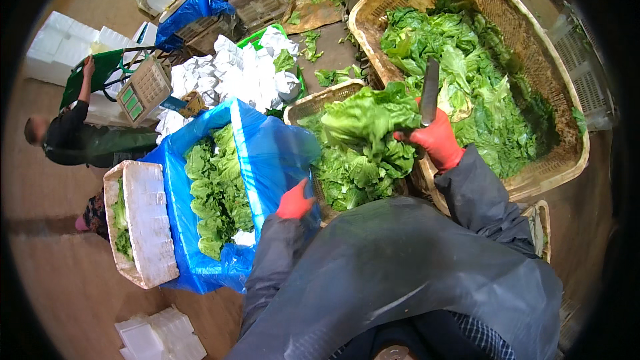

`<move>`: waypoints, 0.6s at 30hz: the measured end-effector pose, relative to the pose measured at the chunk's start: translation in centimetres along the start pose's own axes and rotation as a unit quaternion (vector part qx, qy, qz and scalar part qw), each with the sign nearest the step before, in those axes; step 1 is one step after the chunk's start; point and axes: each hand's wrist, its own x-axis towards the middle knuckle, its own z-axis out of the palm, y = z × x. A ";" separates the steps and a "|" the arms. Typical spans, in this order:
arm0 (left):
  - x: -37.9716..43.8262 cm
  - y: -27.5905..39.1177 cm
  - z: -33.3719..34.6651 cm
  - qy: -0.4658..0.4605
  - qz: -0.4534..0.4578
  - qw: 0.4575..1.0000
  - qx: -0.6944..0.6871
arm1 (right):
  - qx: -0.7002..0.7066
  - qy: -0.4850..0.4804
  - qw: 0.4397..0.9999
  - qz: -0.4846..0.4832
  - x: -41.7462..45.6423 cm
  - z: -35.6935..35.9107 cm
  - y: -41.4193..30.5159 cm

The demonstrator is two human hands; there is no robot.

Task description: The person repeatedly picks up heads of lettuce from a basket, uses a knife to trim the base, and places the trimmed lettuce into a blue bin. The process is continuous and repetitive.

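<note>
My right hand (440,144), in a red glove, grips a knife (430,91) with its broad blade pointing up. A leafy lettuce head (367,116) is against that hand's fingers, slightly blurred; I cannot tell whether they also hold it. Under it, a beige crate (330,92) is piled with more lettuce (357,177). My left hand (296,201), also red-gloved, has thumb and forefinger apart and no visible load. It is beside a box lined with blue plastic film (280,152). Inside that box, lettuce heads (220,195) lie in rows.
A large dirty crate (565,170) of loose leaves (500,120) stands at right. At left are a white foam box (147,225), a weighing scale (145,91) and a person (75,135) gripping a green board (90,77). White wrapped bundles (240,72) lie beyond.
</note>
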 end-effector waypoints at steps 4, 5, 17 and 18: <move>0.5 2.5 -1.3 -0.032 0.220 0.668 -0.710 | -0.007 -0.055 0.998 -0.025 -1.2 -0.5 0.2; 0.6 3.7 -1.6 -0.124 0.220 0.570 -0.782 | -0.020 -0.133 0.991 -0.019 -1.6 -0.3 0.3; -1.6 7.5 -4.7 -0.194 0.296 0.721 -0.596 | -0.166 -0.349 0.915 -0.115 2.0 2.4 -1.1; -1.8 7.9 -4.8 -0.176 0.321 0.726 -0.582 | -0.246 -0.334 0.889 -0.194 2.7 2.7 -1.0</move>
